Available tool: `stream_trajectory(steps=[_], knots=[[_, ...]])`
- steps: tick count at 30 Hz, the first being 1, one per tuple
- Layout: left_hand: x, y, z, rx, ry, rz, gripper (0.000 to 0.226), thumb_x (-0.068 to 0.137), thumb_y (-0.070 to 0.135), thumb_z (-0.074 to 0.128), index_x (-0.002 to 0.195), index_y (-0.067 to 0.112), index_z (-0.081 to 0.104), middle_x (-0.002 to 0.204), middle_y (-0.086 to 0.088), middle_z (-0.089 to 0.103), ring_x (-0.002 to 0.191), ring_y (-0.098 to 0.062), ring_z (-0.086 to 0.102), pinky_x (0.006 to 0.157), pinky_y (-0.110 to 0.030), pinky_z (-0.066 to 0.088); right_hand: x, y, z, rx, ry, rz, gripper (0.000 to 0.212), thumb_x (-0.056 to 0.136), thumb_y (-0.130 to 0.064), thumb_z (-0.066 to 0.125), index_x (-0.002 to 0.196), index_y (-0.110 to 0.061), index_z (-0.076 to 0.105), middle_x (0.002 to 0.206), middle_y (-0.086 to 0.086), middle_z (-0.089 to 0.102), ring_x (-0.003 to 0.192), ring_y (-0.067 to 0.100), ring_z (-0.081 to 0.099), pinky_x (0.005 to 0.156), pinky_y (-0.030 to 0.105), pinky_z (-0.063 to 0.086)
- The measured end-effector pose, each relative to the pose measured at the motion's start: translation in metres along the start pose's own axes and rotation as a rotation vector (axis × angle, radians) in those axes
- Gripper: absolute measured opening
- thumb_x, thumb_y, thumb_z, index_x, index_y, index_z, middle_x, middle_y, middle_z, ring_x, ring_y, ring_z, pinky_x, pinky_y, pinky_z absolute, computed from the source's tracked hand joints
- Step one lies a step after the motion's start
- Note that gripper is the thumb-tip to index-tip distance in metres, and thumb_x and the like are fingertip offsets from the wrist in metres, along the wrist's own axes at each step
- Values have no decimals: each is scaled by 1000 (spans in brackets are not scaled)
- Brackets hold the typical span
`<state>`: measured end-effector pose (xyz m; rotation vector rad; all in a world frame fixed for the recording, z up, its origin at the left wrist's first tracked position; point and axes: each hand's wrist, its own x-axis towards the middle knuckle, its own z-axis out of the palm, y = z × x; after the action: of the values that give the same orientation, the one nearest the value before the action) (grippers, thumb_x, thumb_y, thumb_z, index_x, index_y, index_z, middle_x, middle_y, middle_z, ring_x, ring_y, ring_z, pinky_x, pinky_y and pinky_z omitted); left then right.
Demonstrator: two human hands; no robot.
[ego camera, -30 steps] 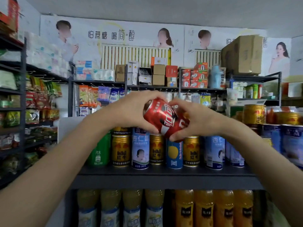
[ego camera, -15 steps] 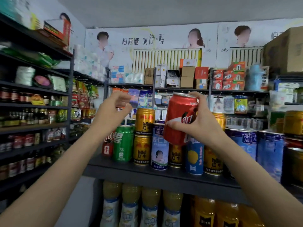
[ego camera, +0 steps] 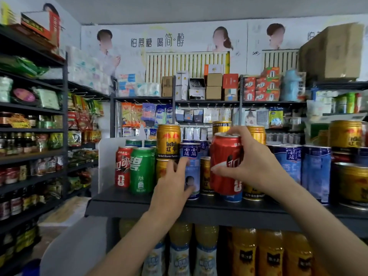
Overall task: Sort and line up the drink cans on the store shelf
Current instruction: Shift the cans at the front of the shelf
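At the centre right of the frame the right hand [ego camera: 256,166] grips an upright red aluminium cola can [ego camera: 226,164], its fingers curled round the side and top rim, in front of the cans on the dark metal shelf [ego camera: 139,204]. The left hand [ego camera: 173,186], fingers spread, touches a tall blue-and-white can [ego camera: 192,156] at centre. Further left stand a green soda can [ego camera: 141,170] and another red cola can [ego camera: 122,168].

Right hand [ego camera: 256,166] raised, grip curled closed; left hand [ego camera: 175,180] reaching forward, fingers extended
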<state>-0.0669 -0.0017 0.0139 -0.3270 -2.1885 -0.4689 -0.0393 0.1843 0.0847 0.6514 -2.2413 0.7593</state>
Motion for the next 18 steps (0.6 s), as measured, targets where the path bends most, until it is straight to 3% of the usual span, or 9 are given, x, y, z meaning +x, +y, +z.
stream_trajectory(steps=[5, 10, 14, 16, 18], knots=[[15, -4, 12, 40, 6, 49, 37, 89, 18, 56, 120, 23, 35, 108, 1, 42, 74, -19, 58, 63, -29, 50, -1, -2, -3, -4, 4, 14, 74, 59, -46, 78, 113, -40, 28, 108, -3, 57, 87, 15, 61, 77, 37, 55], [24, -3, 27, 180, -99, 22, 54, 88, 8, 55, 135, 17, 30, 125, -4, 40, 93, -24, 61, 76, -31, 51, -1, -4, 2, -39, -18, 21, 74, 59, -46, 78, 115, -38, 30, 105, -3, 58, 88, 15, 61, 77, 35, 55], [29, 5, 28, 114, -173, 13, 34, 90, 9, 52, 123, 12, 45, 121, -6, 49, 100, -25, 59, 82, -33, 49, 2, -9, 14, -123, -17, 6, 75, 61, -49, 76, 117, -37, 28, 105, -5, 56, 89, 17, 60, 77, 38, 54], [24, 2, 18, 10, -112, 60, 26, 91, 10, 51, 117, 13, 53, 114, -2, 57, 100, -19, 60, 85, -28, 48, 4, -12, 20, -155, -26, -11, 76, 62, -49, 76, 119, -36, 27, 107, -5, 56, 90, 18, 59, 78, 38, 54], [16, -7, 1, -85, 54, 95, 26, 90, 9, 53, 115, 15, 59, 111, 5, 60, 98, -6, 56, 85, -15, 41, 5, -16, 28, -163, -47, -18, 76, 62, -50, 76, 119, -36, 27, 108, -5, 55, 90, 17, 59, 77, 37, 54]])
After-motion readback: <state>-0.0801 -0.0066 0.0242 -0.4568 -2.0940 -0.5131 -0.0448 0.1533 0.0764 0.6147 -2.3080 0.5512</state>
